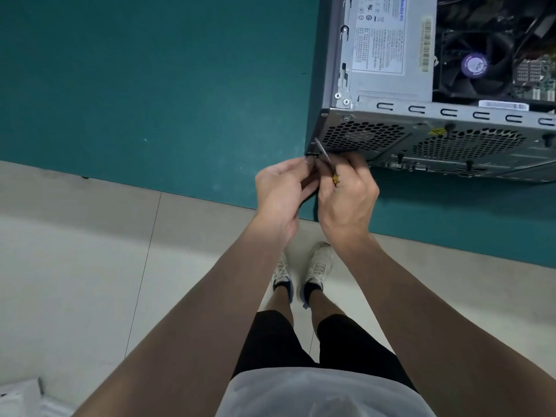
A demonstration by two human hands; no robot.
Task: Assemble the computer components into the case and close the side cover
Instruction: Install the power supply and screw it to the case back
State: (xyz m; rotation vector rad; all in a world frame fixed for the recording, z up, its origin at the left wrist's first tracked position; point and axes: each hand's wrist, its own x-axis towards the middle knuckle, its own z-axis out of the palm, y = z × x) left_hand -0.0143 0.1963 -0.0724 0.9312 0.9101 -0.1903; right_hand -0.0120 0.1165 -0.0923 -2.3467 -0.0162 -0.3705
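Holds screwdriver (323,153) tight in right grip (349,191), tip at back corner of the open case (451,112) on the worktop (150,85). Curls left grip (279,185) beside it; cannot tell around what. Keep it straight, turn slowly.

I've only the head view: it looks steeply down over the near edge of the green mat (150,85), the wearer's shoes (320,263) almost beneath it, the computer case (376,136) close and cropped at far right; edges seem bowed, probably wide-angle.
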